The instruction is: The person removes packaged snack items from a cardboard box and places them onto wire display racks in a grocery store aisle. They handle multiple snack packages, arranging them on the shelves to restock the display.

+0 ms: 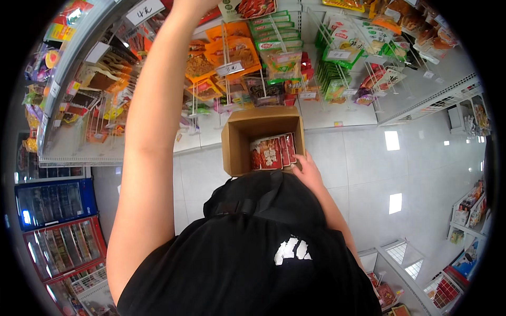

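Note:
An open cardboard box [263, 114] is in front of my body, with several red food packets [267, 154] overlapping inside. My right hand [306, 170] grips the near right rim of the box, its fingertips over the wall beside the packets. My left arm stretches up to the display, where only part of my left hand [195, 4] shows at the top edge; its fingers are cut off. Just right of it is a packet with red food pictured on it [247, 8]; whether the hand touches it cannot be told.
Hanging snack packets in orange [233, 51] and green [276, 33] fill hooks on a white display rack [340, 121]. Metal hooks with price tags [229, 69] jut outward. Blue [55, 203] and red [65, 247] glass-topped freezers stand left, more shelving [407, 272] lower right. The floor is tiled [355, 158].

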`<state>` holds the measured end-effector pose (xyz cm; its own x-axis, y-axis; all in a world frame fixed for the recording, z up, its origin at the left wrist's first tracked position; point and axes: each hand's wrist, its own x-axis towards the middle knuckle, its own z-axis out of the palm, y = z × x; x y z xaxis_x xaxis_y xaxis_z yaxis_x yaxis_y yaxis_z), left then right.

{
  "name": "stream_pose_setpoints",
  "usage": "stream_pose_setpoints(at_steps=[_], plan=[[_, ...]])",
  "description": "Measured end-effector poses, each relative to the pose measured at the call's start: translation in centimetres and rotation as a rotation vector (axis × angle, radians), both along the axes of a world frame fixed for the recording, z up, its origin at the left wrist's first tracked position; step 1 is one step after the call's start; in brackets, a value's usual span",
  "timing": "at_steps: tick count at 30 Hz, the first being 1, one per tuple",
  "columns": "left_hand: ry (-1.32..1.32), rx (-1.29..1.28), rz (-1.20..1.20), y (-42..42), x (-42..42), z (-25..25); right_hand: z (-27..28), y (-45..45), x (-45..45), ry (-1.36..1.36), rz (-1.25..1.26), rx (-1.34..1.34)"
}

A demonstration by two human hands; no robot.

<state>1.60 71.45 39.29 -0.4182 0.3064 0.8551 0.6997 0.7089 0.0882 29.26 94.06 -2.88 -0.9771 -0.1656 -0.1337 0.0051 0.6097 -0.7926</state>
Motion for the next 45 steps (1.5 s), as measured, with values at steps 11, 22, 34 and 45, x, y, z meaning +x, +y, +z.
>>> stream_pose_setpoints(at_steps=[11,22,34,45], plan=[[-0.507,0.090,-0.140,-1.0,-0.3,1.3,-0.9,1.0,-0.4,-0.045,0.057,-0.009],[-0.286,0.133,-0.045,-1.1,-0.2,0.5,-0.2,1.3,-1.0,-0.014,0.163,0.056],[-0.181,0.293,0.060,-2.0,8.2,-14.7,-1.1,2.2,-1.2,-0.028,0.226,0.032],[-1.588,-0.537,0.076,-1.7,14.2,-48.6,2.7,2.1,-2.1,-0.233,0.247,0.063]])
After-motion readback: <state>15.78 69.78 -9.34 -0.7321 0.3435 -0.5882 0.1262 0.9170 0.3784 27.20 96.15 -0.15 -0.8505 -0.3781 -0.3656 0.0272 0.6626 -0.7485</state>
